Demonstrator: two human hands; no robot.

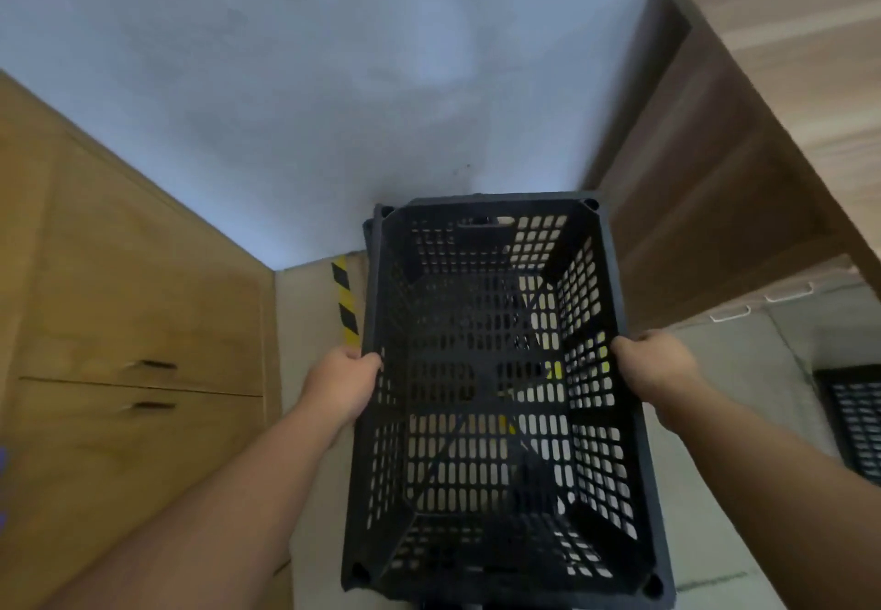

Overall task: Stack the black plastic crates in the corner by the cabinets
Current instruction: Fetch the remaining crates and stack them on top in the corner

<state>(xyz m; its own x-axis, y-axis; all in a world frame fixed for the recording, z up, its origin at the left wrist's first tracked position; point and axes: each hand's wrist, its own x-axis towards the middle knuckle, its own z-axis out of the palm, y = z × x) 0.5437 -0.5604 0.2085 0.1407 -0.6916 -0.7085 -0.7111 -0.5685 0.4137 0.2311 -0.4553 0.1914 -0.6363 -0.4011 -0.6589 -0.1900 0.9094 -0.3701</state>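
A black plastic crate (496,399) with perforated walls and floor fills the middle of the head view, open side up. My left hand (341,385) grips its left rim and my right hand (655,373) grips its right rim. Beneath it the edge of another black crate (369,237) shows at the upper left, slightly offset; whether the two touch is unclear. The crates are in the corner between a yellow-wood cabinet and a brown cabinet, in front of a pale wall.
The yellow-wood cabinet (133,323) with two door handles stands close on the left. The brown wood cabinet (743,142) rises at the right. Yellow-black hazard tape (345,302) runs along the floor. Another black crate (853,418) sits at the right edge.
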